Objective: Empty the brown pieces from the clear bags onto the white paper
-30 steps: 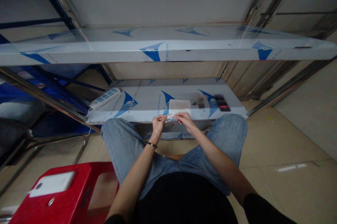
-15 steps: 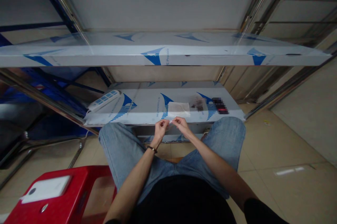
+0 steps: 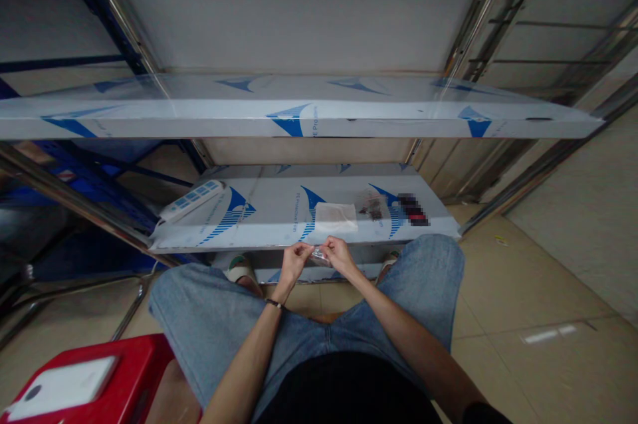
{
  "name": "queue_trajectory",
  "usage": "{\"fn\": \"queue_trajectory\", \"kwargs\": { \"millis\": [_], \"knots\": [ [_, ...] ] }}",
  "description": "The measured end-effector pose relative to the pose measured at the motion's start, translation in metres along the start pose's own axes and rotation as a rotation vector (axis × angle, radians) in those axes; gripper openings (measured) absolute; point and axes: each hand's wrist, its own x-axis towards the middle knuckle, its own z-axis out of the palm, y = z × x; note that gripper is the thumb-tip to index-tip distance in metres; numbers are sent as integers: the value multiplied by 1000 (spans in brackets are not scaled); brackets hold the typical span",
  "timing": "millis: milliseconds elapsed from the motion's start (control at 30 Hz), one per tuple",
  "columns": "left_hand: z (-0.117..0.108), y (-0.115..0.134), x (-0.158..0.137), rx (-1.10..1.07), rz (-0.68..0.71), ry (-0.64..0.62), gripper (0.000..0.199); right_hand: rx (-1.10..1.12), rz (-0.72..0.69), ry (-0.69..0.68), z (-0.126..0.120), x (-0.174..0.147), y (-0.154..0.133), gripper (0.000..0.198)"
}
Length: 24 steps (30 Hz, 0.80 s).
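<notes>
My left hand and my right hand meet just in front of the lower shelf's edge, fingers pinched. Between them hangs a small clear plastic bag, gripped at its top from both sides. What the bag contains is too small to make out. Just beyond my hands, a white rectangular sheet lies flat on the lower shelf. To its right rests a clear bag of small dark pieces.
A white power strip lies at the shelf's left end, and a pixelated dark item at its right. An upper shelf spans above. On my left stands a red stool with a white phone-like object on it.
My hands have drawn slightly apart, and more of the clear bag shows between them. My left knee has swung outward, uncovering a foot. The view has tilted up a little.
</notes>
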Motion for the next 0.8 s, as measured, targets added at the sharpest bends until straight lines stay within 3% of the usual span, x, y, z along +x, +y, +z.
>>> {"fn": "queue_trajectory", "kwargs": {
  "millis": [167,367,600,700,800],
  "knots": [
    [-2,-2,-2,72,23,-47,44,35,68,-49,-5,-10,-16,27],
    [-7,6,-23,207,78,-159,42,81,-18,-68,-11,-23,-32,27],
    [-2,13,-46,404,111,-219,38,6,-56,-108,-20,-39,-30,26],
    [-3,11,-46,423,146,-205,41,-4,-84,-60,-33,-31,-36,22],
    [-10,7,-45,430,155,-178,42,-9,-126,97,-63,-9,-50,25]
  ]
}}
